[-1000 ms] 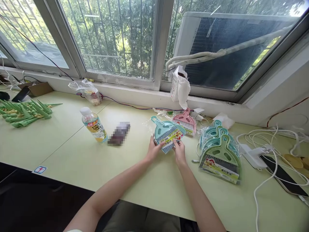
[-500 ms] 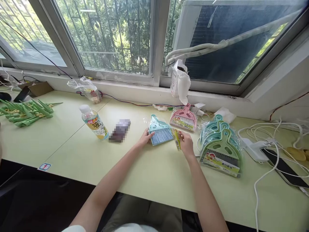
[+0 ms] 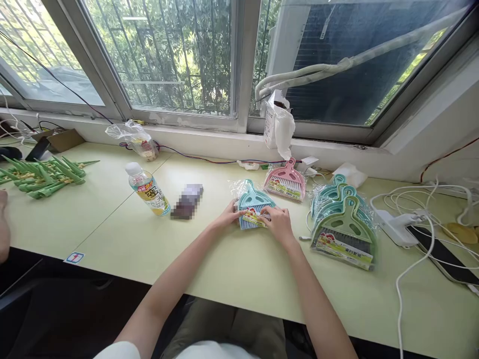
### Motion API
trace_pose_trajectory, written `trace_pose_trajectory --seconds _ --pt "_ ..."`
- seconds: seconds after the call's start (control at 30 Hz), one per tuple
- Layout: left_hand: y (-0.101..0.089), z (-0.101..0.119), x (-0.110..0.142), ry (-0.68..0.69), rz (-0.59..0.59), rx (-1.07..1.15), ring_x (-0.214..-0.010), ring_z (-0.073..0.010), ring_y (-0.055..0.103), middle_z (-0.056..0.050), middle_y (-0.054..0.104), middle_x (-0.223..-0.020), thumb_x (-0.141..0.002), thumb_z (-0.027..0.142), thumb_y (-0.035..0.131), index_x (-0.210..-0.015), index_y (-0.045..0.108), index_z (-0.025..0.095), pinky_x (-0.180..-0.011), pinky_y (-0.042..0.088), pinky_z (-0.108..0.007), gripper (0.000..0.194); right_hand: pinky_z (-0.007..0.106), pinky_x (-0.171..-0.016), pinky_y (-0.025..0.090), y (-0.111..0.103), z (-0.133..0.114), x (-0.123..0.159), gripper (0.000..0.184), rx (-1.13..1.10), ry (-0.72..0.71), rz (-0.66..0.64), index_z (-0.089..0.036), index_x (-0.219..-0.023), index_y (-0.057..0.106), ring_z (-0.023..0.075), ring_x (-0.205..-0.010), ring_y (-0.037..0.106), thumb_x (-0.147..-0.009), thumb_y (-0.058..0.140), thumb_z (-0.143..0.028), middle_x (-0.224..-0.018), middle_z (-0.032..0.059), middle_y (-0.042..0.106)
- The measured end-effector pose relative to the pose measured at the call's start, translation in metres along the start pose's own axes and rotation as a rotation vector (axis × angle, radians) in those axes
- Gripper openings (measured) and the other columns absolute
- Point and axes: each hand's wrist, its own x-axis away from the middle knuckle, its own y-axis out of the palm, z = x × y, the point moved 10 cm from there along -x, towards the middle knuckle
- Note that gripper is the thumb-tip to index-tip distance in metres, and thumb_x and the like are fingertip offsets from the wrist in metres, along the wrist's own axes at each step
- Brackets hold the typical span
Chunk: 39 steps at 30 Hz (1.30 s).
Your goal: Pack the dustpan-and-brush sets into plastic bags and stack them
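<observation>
A light-blue dustpan [image 3: 248,187] with a blue-bristled brush lies in front of me, a clear plastic wrapper around its upper left. My left hand [image 3: 226,216] grips the set's left edge, its thumb across the front. Against the bristles sits a yellow-green printed label card [image 3: 253,217]. The fingers of my right hand [image 3: 279,223] are closed on the card's right end. A wrapped pink dustpan set [image 3: 285,180] lies just behind. To the right stands a row of bagged dustpan sets, with a green dustpan [image 3: 342,224] in front.
A drink bottle [image 3: 148,189] and a pixelated flat object [image 3: 187,201] are on the left. Farther left are green leafy bundles [image 3: 48,174] and another person's arm [image 3: 3,227]. A power strip [image 3: 396,232], white cables and a phone [image 3: 443,252] occupy the right.
My right hand has moved left, bringing the label card from the dustpan's right side to flat over its bristles. Another person's arm now shows at the left edge.
</observation>
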Motion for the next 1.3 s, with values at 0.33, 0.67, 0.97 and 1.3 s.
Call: trace_pose_trajectory --seconds 0.33,0.67,0.97,1.3 --pt "0.002 -0.004 -0.005 0.053 -0.028 0.039 -0.09 -0.0233 0.067 -0.006 0.068 -0.097 -0.059 0.025 0.083 -0.123 0.042 0.024 -0.085 0.053 -0.045 0.076 0.049 -0.103 0.013 -0.009 -0.014 0.0 0.016 -0.116 -0.067 0.126 -0.033 -0.079 0.069 0.0245 -0.105 0.049 -0.086 0.056 -0.031 -0.097 -0.0005 0.069" --pt "-0.023 0.017 0.004 0.143 0.268 0.123 -0.101 -0.0291 0.064 -0.009 0.063 -0.115 -0.062 0.028 0.081 -0.13 0.036 0.028 -0.081 0.055 -0.047 0.081 0.04 -0.083 0.043 -0.009 0.029 0.026 0.036 -0.686 0.542 0.449 -0.022 -0.101 0.052 0.0211 -0.086 0.057 -0.081 0.055 -0.051 -0.099 0.0078 0.061" --pt "-0.006 0.02 0.005 0.208 0.222 0.108 -0.107 -0.029 0.06 -0.009 0.059 -0.119 -0.06 0.026 0.082 -0.134 0.029 0.028 -0.084 0.054 -0.047 0.091 0.036 -0.08 0.052 0.04 0.023 0.015 0.046 -1.318 0.597 0.302 -0.022 -0.105 0.05 0.0191 -0.086 0.065 -0.071 0.068 -0.045 -0.096 0.0039 0.067" --pt "0.01 0.028 0.001 0.302 0.125 0.068 -0.117 -0.0275 0.053 -0.008 0.054 -0.123 -0.051 0.021 0.087 -0.128 0.033 0.026 -0.101 0.042 -0.049 0.095 0.035 -0.088 0.048 0.037 0.052 0.027 0.041 -1.194 0.705 0.449 -0.018 -0.095 0.058 0.0219 -0.1 0.06 -0.065 0.07 -0.042 -0.103 0.0081 0.065"
